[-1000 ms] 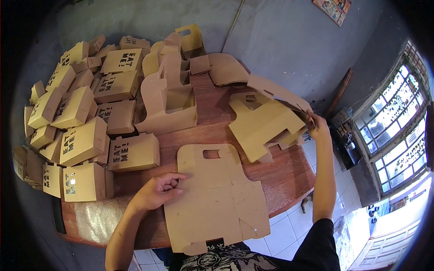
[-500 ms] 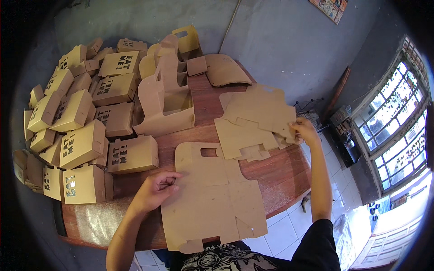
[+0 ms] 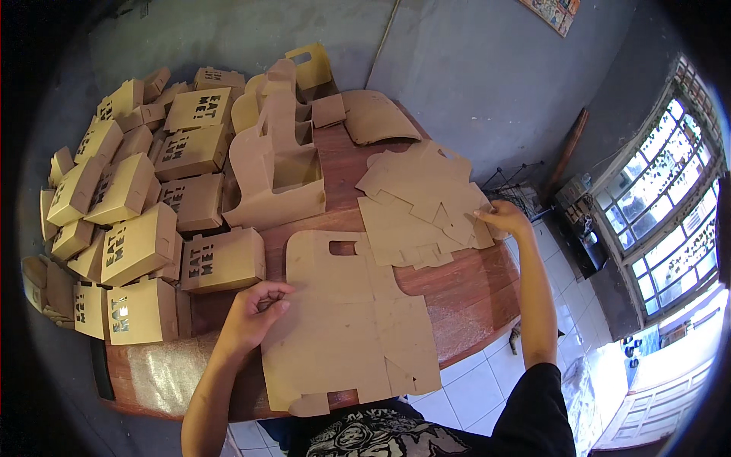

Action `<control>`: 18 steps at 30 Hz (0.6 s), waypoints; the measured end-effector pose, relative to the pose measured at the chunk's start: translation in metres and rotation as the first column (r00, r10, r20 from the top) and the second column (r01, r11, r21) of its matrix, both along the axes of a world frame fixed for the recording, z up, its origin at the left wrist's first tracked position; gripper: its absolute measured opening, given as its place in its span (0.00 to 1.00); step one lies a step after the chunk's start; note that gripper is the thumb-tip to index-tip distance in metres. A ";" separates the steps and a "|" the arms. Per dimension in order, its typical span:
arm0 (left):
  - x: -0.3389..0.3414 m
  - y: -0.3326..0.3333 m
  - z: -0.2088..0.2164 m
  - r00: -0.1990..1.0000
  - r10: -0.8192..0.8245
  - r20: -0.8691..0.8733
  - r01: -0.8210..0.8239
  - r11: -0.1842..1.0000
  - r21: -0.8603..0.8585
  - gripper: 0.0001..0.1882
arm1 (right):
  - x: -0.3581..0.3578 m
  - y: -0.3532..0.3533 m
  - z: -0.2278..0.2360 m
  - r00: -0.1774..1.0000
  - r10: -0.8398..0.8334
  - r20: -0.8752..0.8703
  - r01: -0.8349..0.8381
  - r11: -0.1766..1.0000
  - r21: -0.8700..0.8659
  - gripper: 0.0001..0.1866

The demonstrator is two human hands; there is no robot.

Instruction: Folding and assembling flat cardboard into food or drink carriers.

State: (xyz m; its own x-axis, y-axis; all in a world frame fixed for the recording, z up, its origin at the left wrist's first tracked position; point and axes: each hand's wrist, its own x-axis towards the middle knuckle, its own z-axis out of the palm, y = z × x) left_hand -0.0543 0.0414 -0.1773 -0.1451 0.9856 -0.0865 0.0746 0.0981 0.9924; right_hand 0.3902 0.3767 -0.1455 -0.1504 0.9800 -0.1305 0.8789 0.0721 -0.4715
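Note:
A flat, die-cut cardboard blank (image 3: 346, 324) with a handle slot lies before me at the table's near edge. At its left edge is my left hand (image 3: 255, 314), fingers curled, with thumb and forefinger overlapping the cardboard; the other fingertips are hidden. My right hand (image 3: 506, 219) reaches to the right and pinches the edge of the top cardboard piece on a loose pile of flat blanks (image 3: 388, 228). The pieces in that pile overlap at different angles, and some tabs stick out.
Many folded brown boxes (image 3: 141, 244) with cut-out lettering are heaped at the left. Several open cardboard carriers with handles (image 3: 297, 202) stand behind the blank. A curved cardboard piece (image 3: 377, 118) lies at the far end of the reddish-brown table (image 3: 464, 305). A barred window is at right.
The blank before me has shifted slightly left and away, along with my left hand. My right hand has moved a little left, and the top piece on the pile has slid and turned.

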 end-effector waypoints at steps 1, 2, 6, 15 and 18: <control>0.001 0.002 -0.001 1.000 -0.008 0.022 0.008 1.000 0.005 0.13 | 0.009 0.001 -0.002 1.000 -0.010 0.007 0.010 1.000 0.004 0.41; 0.002 0.004 -0.002 1.000 -0.014 0.027 0.014 1.000 0.010 0.13 | 0.017 0.008 -0.007 0.998 0.025 0.054 -0.028 0.999 0.042 0.45; 0.000 0.000 0.005 1.000 -0.012 0.010 0.011 0.999 0.038 0.13 | 0.004 0.000 -0.010 0.996 -0.024 0.087 0.009 0.984 0.177 0.48; -0.001 -0.017 0.071 0.988 0.046 0.144 -0.047 0.999 -0.002 0.10 | -0.114 -0.166 0.071 0.722 0.637 -0.270 -0.666 0.745 -0.022 0.49; 0.001 -0.022 0.117 0.961 0.052 0.272 -0.050 0.999 -0.013 0.10 | -0.159 -0.237 0.117 0.335 0.901 -0.275 -0.926 0.369 0.082 0.59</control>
State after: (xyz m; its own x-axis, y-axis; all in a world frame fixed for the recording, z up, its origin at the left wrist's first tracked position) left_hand -0.0532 0.0195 -0.0603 -0.1655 0.9769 -0.1355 -0.2031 0.1007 0.9740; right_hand 0.2316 0.1396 -0.0284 -0.9805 0.1964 -0.0030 0.1447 0.7117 -0.6874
